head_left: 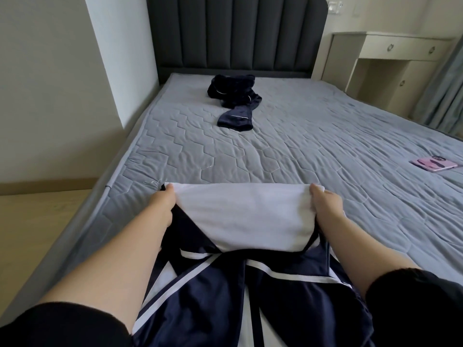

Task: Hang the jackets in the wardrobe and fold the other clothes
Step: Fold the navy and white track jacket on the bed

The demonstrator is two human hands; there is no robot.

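Note:
A white and navy garment point(240, 216) with white stripes lies at the near edge of the bed point(325, 151). Its white part is spread flat in front of me, and the navy part with striped trim runs down toward me. My left hand point(164, 209) grips the garment's far left corner. My right hand point(324, 204) grips the far right corner. Both hands hold the white edge stretched between them. A crumpled dark navy garment point(233, 98) with thin white piping lies farther up the bed, near the headboard.
A pink phone point(434, 163) lies on the bed at the right. A dark padded headboard point(235, 33) stands at the far end. A cream desk with drawers point(390, 58) stands at the back right beside a curtain point(446, 83). Wooden floor point(37, 221) runs along the left.

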